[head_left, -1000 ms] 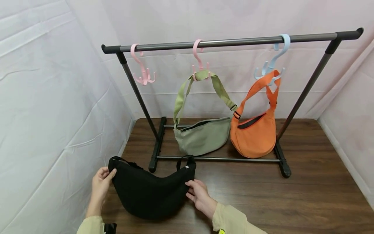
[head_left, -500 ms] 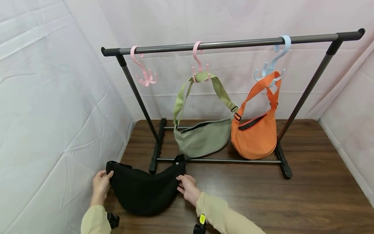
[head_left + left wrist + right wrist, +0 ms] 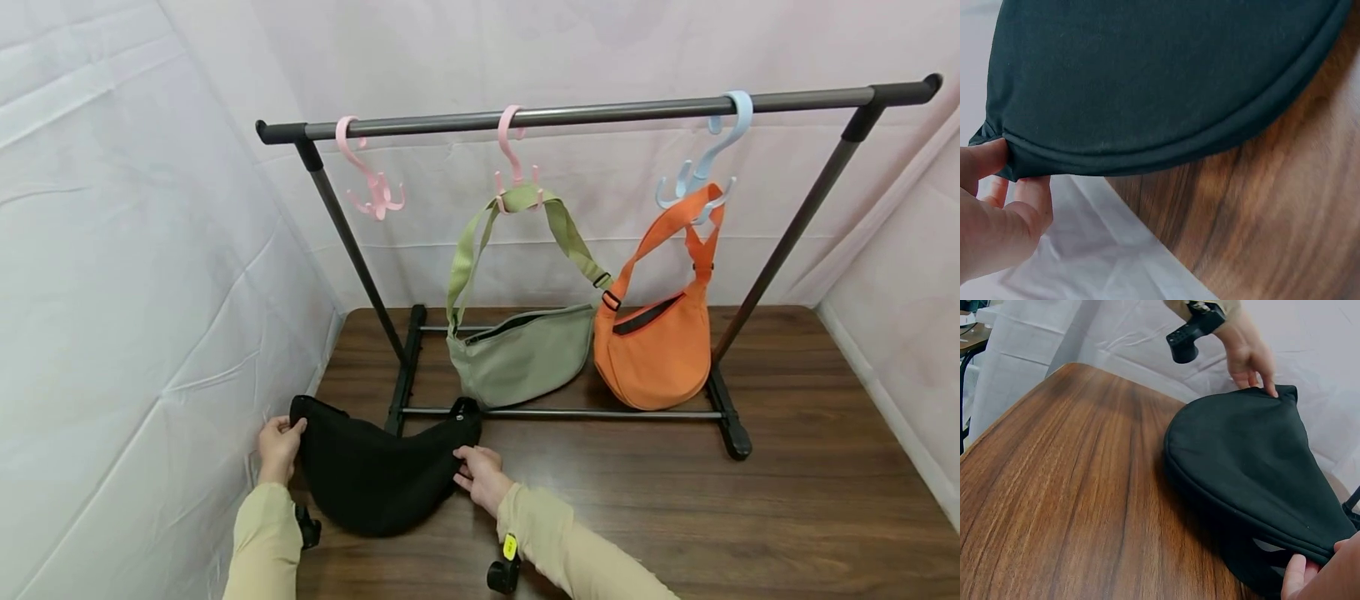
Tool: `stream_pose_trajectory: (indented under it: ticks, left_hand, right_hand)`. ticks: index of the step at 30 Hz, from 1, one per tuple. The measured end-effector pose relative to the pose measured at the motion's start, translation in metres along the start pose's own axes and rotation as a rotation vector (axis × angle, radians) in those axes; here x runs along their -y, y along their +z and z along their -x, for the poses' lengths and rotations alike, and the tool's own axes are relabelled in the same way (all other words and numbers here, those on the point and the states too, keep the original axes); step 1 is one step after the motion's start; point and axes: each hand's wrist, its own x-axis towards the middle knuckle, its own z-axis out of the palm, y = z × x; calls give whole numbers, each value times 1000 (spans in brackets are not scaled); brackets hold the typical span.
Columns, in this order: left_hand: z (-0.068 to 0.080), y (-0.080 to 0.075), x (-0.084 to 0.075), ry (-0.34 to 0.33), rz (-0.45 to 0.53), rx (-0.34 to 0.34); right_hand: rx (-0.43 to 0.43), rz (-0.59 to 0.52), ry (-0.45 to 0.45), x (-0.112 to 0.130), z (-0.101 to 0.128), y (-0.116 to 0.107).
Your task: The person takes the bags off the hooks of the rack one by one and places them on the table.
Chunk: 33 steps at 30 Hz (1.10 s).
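A black crescent-shaped shoulder bag (image 3: 382,479) is held between both hands at the front left, in front of the rack. My left hand (image 3: 280,446) pinches its left end, the thumb on the near face; the left wrist view shows the fingers (image 3: 1034,197) beneath the bag's corner. At the bag's other end, my right hand (image 3: 483,477) pinches the edge below a small tag. The right wrist view shows the bag (image 3: 1235,450) close over the wooden table, with its black strap (image 3: 1250,565) hanging behind the right end.
A dark metal rack (image 3: 622,114) carries a pink hook (image 3: 375,187) at left, another pink hook (image 3: 513,158) holding a green bag (image 3: 525,358), and a blue hook (image 3: 712,158) holding an orange bag (image 3: 656,358). White fabric (image 3: 150,292) walls the wooden table (image 3: 810,500).
Both hands have shifted the black bag slightly left, its right end moving inward. Over the last half second the left hand has raised its end forward and a little right.
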Motion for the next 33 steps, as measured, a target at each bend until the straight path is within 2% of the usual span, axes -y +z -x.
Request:
stream_pose_trajectory:
  ticks: [2, 3, 5, 8, 9, 10, 11, 14, 15, 18, 20, 22, 23, 25, 27, 30, 33]
  left_hand:
    - [-10, 8, 6, 2, 15, -3]
    - [-10, 8, 6, 9, 49, 27]
    - [-46, 17, 47, 38, 134, 53]
    - [-111, 33, 120, 37, 193, 80]
    - [-131, 37, 142, 23, 180, 82]
    - [-156, 46, 169, 6, 129, 50]
    - [-165, 49, 179, -23, 72, 44]
    - [-186, 59, 204, -54, -46, -5]
    - [-189, 59, 207, -74, -61, 12]
    - [-200, 61, 224, -67, -102, -9]
    - [-203, 60, 231, -42, -79, 14]
    - [-195, 60, 223, -39, -91, -12]
    - [-186, 58, 214, -36, -82, -12]
    - [-150, 50, 174, -64, -66, 26]
    - [-106, 43, 125, -109, -82, 23]
    - [-49, 31, 60, -146, -88, 95]
    - [-18, 21, 28, -157, -96, 193]
  right_hand:
    - [1, -4, -3, 0, -1, -1]
    - [2, -4, -4, 0, -2, -2]
    - [6, 3, -12, 1, -2, -2]
    - [-5, 12, -22, 1, -1, -2]
    - [-7, 16, -28, 1, -1, -1]
    - [-9, 18, -32, 1, -1, -1]
    - [-14, 19, -34, 0, -1, -1]
    - [-19, 24, -44, 1, -1, 0]
    - [-19, 28, -48, 1, -1, 0]
    - [-13, 38, -57, 1, 2, 1]
    - [-15, 44, -63, 2, 3, 1]
    - [-17, 45, -67, 2, 4, 1]
    - [-19, 47, -70, 3, 5, 0]
    - [-22, 52, -76, 3, 5, -1]
    - [-19, 60, -83, 4, 5, -2]
    - [-3, 75, -78, 6, 5, -6]
    - [43, 91, -47, 12, 7, -10]
